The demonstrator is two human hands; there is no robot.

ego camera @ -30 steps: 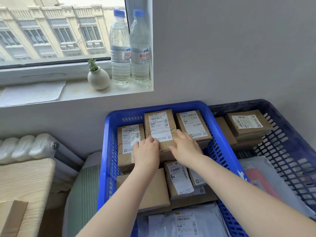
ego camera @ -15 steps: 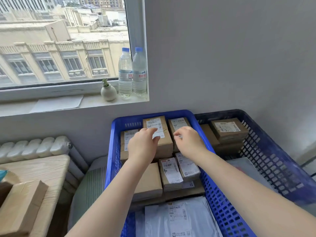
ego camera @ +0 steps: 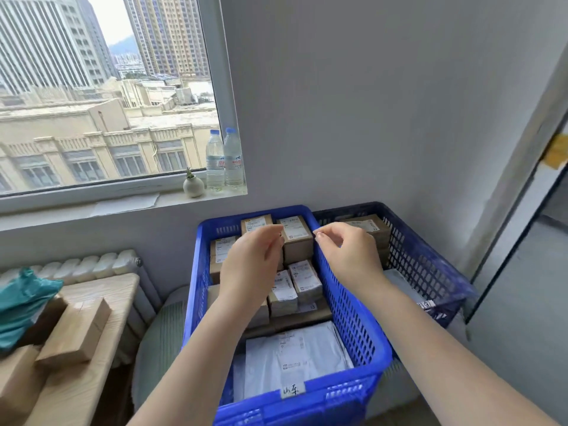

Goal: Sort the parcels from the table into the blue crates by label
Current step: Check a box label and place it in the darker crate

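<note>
Head view shows the left hand (ego camera: pixel 255 256) and right hand (ego camera: pixel 347 250) raised over the bright blue crate (ego camera: pixel 356 321), fingers loosely curled and holding nothing, above its brown parcels (ego camera: pixel 296 244) (labels up), while more parcels (ego camera: pixel 73 330) lie on the wooden table (ego camera: pixel 101 290) at left.

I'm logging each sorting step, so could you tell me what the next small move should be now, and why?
Probably turn left and reach for the brown box on the wooden table. Both the left hand and the right hand hang above the bright blue crate holding nothing, the crate's boxes look settled, and unsorted parcels lie on the table.
</note>
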